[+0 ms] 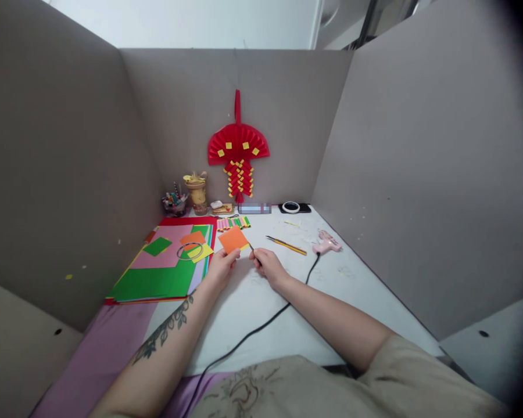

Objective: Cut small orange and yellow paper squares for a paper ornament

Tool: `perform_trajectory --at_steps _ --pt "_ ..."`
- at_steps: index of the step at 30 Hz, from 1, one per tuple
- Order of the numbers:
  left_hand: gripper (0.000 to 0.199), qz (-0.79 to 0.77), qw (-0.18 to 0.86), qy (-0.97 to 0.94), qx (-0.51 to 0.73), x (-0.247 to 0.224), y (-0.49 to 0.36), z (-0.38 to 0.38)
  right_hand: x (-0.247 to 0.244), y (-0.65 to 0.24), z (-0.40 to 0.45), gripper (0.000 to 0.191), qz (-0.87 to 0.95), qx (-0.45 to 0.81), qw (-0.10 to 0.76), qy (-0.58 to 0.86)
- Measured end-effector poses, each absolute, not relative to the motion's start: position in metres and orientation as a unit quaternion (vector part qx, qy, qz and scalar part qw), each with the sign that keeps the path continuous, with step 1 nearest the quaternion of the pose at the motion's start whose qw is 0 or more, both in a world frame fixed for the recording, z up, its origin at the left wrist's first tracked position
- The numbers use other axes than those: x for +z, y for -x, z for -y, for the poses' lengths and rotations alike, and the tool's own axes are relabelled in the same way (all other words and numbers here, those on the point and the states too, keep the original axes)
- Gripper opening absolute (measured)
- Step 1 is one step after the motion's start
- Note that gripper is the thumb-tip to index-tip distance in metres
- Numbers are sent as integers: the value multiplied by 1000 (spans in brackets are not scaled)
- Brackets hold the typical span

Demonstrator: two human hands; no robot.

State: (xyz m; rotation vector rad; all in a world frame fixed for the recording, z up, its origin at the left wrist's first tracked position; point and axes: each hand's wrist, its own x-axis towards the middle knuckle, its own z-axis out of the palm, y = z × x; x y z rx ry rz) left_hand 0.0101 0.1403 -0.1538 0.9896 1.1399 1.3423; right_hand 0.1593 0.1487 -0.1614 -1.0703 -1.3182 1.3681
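My left hand (223, 268) pinches the lower corner of an orange paper square (233, 238), held tilted above the white table. Along its lower right edge shows a bit of yellow. My right hand (268, 265) is closed around a thin dark tool (251, 247), its tip close to the right corner of the paper. Whether it is a pair of scissors or a pen I cannot make out. To the right lies a slim yellow tool with a dark tip (286, 245). Several small pink, green and yellow paper rolls (233, 223) lie in a row behind the paper.
At left are stacked colored sheets (157, 283) with a ring (189, 251) on top. A pink glue gun (326, 242) sits at right, its black cord (261, 328) crossing the table. Behind stand a drink cup (197, 194), a pen holder (175, 202) and a red hanging ornament (238, 145).
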Motion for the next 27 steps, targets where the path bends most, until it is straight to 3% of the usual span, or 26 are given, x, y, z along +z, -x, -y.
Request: perform_trajectory --at_steps 27 --pt "30 -476 533 -415 563 -152 -9 -139 -155 -162 -149 20 534 539 471 449"
